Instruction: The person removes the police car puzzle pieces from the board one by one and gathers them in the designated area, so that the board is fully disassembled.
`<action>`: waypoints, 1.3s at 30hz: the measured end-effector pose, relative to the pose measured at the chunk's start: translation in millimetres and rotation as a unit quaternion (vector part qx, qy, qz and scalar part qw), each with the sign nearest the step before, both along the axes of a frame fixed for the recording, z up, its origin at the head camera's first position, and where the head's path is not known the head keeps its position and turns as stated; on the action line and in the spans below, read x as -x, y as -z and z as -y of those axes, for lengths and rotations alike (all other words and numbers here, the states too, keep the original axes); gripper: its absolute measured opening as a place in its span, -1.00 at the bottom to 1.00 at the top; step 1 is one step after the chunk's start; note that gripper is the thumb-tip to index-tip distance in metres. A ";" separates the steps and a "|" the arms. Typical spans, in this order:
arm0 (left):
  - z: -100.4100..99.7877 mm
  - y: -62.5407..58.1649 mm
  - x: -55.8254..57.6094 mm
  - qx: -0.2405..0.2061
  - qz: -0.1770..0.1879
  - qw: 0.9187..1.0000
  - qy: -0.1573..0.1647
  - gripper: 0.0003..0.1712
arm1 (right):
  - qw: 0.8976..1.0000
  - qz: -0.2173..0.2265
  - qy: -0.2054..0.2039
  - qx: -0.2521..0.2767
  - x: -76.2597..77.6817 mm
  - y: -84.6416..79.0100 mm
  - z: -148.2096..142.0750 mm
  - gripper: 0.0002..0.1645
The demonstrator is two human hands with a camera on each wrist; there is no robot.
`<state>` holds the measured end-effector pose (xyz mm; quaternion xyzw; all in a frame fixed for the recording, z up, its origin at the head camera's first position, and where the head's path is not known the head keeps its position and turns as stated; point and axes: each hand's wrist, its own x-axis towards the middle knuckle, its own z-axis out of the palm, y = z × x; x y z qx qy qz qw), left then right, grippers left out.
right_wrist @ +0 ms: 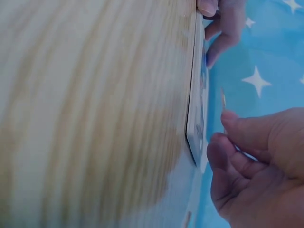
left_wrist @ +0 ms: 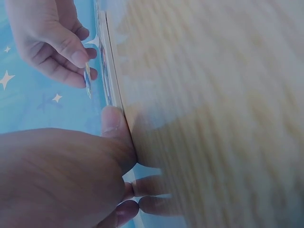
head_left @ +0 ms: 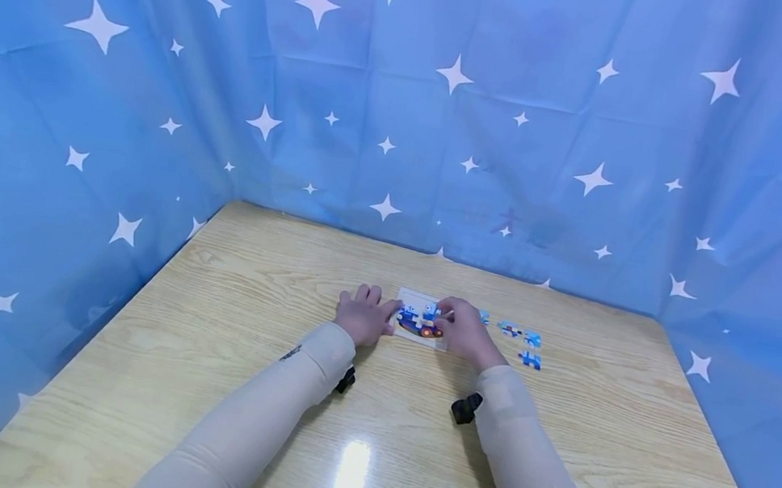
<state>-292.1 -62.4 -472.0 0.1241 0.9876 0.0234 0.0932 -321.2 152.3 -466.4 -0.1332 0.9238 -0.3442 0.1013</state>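
Note:
A flat jigsaw board [head_left: 416, 295] with a white border lies on the table, partly filled with a picture in blue and orange that shows wheels. My left hand [head_left: 363, 315] rests at its left side, fingers spread. In the left wrist view that hand's thumb [left_wrist: 112, 121] touches the board's edge. Over the board's right part, my right hand [head_left: 468, 335] pinches a thin puzzle piece [left_wrist: 87, 78] between thumb and fingers. The right wrist view shows this piece [right_wrist: 223, 97] edge-on, raised off the board, so its picture is hidden there.
Right of the board lie several loose blue puzzle pieces, among them one nearer piece [head_left: 530, 360] and one behind it [head_left: 531, 339]. The wooden table [head_left: 269, 278] meets a blue star-patterned curtain [head_left: 407, 116] at its back and sides. Black wrist cameras hang under both sleeves.

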 end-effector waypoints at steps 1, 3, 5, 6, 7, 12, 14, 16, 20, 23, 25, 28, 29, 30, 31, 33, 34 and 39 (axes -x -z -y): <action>-0.1 0.1 0.0 0.000 0.000 1.000 0.000 -0.30 | 1.000 -0.002 -0.002 0.001 -0.4 -0.4 -1.8 -0.56; -0.4 0.1 0.1 0.001 0.001 1.000 0.000 -0.30 | 1.000 -0.007 -0.003 0.001 -1.3 -1.0 -5.4 -0.56; -0.6 0.0 -0.2 0.001 -0.001 1.000 0.000 -0.31 | 1.000 -0.013 -0.001 -0.001 -2.2 -1.7 -8.9 -0.56; -0.7 -0.1 -0.5 0.002 -0.001 1.000 -0.001 -0.31 | 1.000 -0.015 0.001 -0.002 -2.4 -1.7 -10.7 -0.57; -0.8 -0.4 -0.7 0.001 -0.001 1.000 -0.001 -0.31 | 1.000 -0.016 0.002 -0.003 -2.7 -1.6 -12.6 -0.57; -0.5 -2.0 -2.6 0.000 -0.002 1.000 0.000 -0.31 | 1.000 -0.020 0.009 -0.010 -2.7 -0.7 -21.9 -0.58; -0.3 -2.4 -3.0 0.003 -0.001 1.000 0.001 -0.31 | 1.000 -0.022 0.009 -0.013 -2.3 -0.6 -25.4 -0.57; -0.4 -2.6 -3.0 0.004 -0.002 1.000 0.000 -0.31 | 1.000 -0.023 0.011 -0.014 -2.5 -1.2 -28.5 -0.57; -1.2 -2.7 -2.7 0.012 -0.001 1.000 0.000 -0.31 | 0.999 -0.025 0.016 -0.019 -3.9 -3.1 -34.4 -0.57; -1.7 -2.0 -2.6 0.015 -0.003 1.000 0.001 -0.31 | 0.999 -0.029 0.022 -0.023 -5.1 -4.0 -38.5 -0.58; -1.7 -0.8 -2.4 0.015 -0.002 1.000 0.000 -0.31 | 0.999 -0.032 0.022 -0.023 -5.5 -3.5 -41.0 -0.59; -1.6 1.4 -1.2 0.013 0.000 1.000 -0.003 -0.31 | 0.999 -0.038 0.019 -0.026 -5.6 -2.9 -44.8 -0.60; -1.7 2.1 -0.6 0.014 0.002 1.000 -0.004 -0.31 | 0.999 -0.040 0.019 -0.027 -5.8 -2.9 -45.8 -0.60; -1.9 2.7 0.2 0.015 0.004 1.000 -0.004 -0.31 | 0.999 -0.042 0.020 -0.028 -6.0 -3.1 -47.0 -0.60; -2.0 2.6 0.3 0.016 0.005 1.000 -0.005 -0.31 | 0.998 -0.043 0.022 -0.030 -6.3 -3.4 -48.2 -0.60; -2.4 3.8 1.5 0.018 0.008 1.000 -0.006 -0.30 | 0.998 -0.043 0.026 -0.031 -7.2 -4.0 -50.0 -0.59; -2.5 3.7 1.4 0.018 0.007 1.000 -0.006 -0.30 | 0.998 -0.042 0.028 -0.032 -7.5 -3.8 -51.0 -0.59; -2.4 1.8 0.2 0.016 0.004 1.000 -0.005 -0.30 | 0.998 -0.046 0.029 -0.036 -8.0 -1.2 -57.5 -0.58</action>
